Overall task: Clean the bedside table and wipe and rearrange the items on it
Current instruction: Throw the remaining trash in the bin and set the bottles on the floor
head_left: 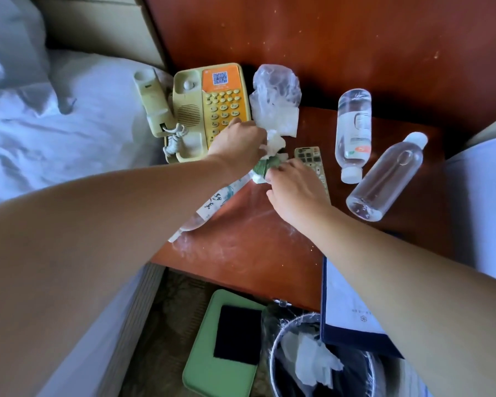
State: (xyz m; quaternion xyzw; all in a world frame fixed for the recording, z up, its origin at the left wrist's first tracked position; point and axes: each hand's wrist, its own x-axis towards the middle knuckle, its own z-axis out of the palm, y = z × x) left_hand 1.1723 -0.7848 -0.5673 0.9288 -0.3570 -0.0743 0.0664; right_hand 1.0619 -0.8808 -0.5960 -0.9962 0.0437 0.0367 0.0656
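My left hand [238, 144] reaches over the red-brown bedside table [241, 247] and pinches a crumpled white tissue [275, 141]. Just below it lies a bottle with a green top [265, 166] and a white label with black characters [215, 202], mostly under my left forearm. My right hand [295, 190] has its fingers curled at that green top and covers the lower part of a grey remote [309, 156]. A yellow and orange telephone [221, 104] sits at the back left, its handset [152, 101] off the cradle.
A crumpled clear plastic bag [275, 93] lies behind the tissue. Two clear bottles [354, 124] [387, 179] lie on the table's right. A blue folder [347, 310] overhangs the front edge above a lined bin [272, 353]. A green tray [206, 368] lies on the floor; bed [69, 124] at left.
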